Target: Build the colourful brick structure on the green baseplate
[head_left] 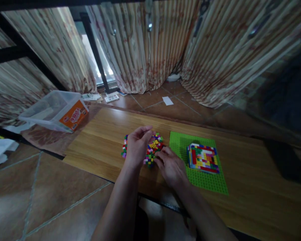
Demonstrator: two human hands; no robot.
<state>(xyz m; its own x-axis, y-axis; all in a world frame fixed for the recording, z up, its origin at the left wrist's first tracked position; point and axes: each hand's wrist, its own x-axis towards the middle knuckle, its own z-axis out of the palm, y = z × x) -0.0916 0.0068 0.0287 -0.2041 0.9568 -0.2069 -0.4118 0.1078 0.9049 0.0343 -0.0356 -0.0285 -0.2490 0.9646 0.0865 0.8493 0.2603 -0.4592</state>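
A pile of small, mixed-colour toy bricks lies on the wooden table between my hands. My left hand is raised over the pile's left side, thumb and fingers pinched together; anything held there is too small to make out. My right hand reaches into the pile's right edge with closed fingertips, touching the bricks, and what they grip is hidden. To the right, a green studded baseplate lies flat. On it stands a block-like brick build, its top layer a patchwork of red, white, yellow and blue.
A clear plastic bin with an orange label stands at the table's left end. A dark flat object lies on the right side of the wooden table. Curtains hang behind, with papers on the tiled floor.
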